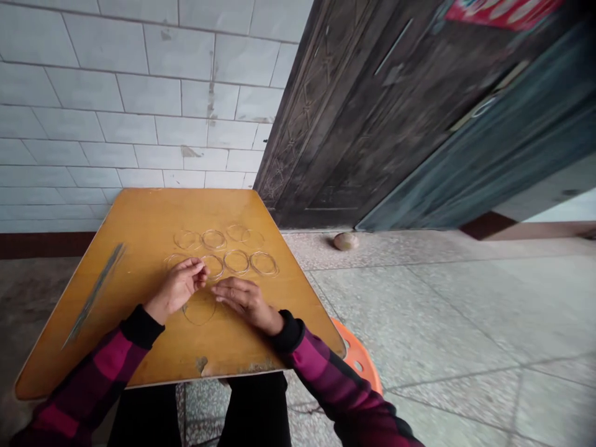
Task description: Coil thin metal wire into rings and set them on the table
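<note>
on the scuffed wooden table (139, 217), thin wire rings (236, 251) lie in rows; left hand (177, 288) pinched closed, right hand (246, 303) open, flat.

Can't really tell if the left hand (177, 287) is pinching anything, since the wire rings (236, 262) are super thin. One ring (175, 259) is partly under its fingers, the orange plastic stool (358, 355) is mostly hidden behind the surface (149, 211), and the red poster (505, 11) gets cut off at the far edge.
</note>
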